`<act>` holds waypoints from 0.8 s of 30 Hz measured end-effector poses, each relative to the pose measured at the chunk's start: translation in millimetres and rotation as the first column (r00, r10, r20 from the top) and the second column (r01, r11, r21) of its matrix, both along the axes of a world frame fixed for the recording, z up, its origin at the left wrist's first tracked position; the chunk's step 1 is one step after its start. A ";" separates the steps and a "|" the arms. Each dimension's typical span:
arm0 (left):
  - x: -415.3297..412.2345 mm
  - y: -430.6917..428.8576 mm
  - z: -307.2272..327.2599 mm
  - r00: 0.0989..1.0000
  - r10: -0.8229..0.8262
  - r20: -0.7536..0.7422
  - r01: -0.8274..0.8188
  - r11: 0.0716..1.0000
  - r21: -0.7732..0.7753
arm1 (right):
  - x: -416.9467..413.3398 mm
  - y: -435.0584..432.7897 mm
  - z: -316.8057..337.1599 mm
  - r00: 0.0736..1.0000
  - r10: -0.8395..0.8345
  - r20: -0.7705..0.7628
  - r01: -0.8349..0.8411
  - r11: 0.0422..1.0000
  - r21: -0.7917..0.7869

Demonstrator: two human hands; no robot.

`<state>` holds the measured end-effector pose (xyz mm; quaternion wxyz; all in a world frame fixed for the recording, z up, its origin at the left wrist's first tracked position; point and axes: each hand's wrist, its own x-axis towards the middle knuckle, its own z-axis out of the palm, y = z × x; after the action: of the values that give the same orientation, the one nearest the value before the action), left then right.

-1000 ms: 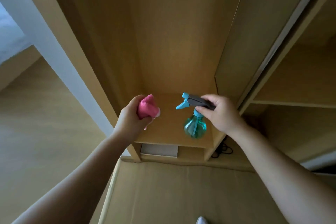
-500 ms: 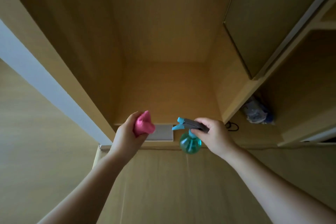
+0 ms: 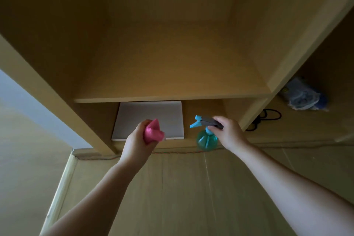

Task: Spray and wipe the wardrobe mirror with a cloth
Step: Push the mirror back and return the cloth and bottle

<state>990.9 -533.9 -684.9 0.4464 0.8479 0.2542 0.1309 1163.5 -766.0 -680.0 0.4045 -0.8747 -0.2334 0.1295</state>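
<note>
My left hand (image 3: 136,142) grips a bunched pink cloth (image 3: 153,131), held out in front of a wooden wardrobe (image 3: 172,59). My right hand (image 3: 229,133) holds a teal spray bottle (image 3: 206,140) by its grey and blue trigger head, nozzle pointing left. Both hands hover at the level of the wardrobe's low compartment, just below its shelf edge (image 3: 168,99). No mirror surface is plainly visible.
A flat white board (image 3: 151,119) lies in the low compartment behind the cloth. To the right, a neighbouring compartment holds a black cable (image 3: 268,117) and a crumpled plastic bag (image 3: 302,96). A wooden panel (image 3: 182,188) lies under my arms. Pale floor at left.
The view has tilted down and closer to the wardrobe's base, so the white board and low compartment show more fully. Both hands keep their hold on cloth and bottle.
</note>
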 end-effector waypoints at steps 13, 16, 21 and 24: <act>60.3 13.4 -77.0 0.997 0.052 0.055 -0.053 0.998 0.026 | 87.3 17.1 -90.5 0.998 -0.055 0.002 0.055 0.995 -0.079; 61.6 13.1 -80.4 0.997 0.048 0.062 -0.050 0.998 0.030 | 90.5 15.9 -93.9 0.997 -0.074 0.029 0.076 0.993 -0.089; 59.4 9.5 -83.4 0.996 0.033 0.082 -0.034 0.999 0.018 | 81.2 10.3 -96.4 0.990 -0.108 0.092 0.117 0.989 -0.093; 56.7 5.4 -84.9 0.995 0.020 0.097 -0.022 1.000 0.013 | 66.7 0.3 -97.7 0.970 -0.102 0.219 0.144 0.972 -0.184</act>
<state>1047.7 -528.6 -769.8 0.4507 0.8410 0.2401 0.1785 1230.2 -765.8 -777.7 0.2957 -0.9323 -0.2054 0.0344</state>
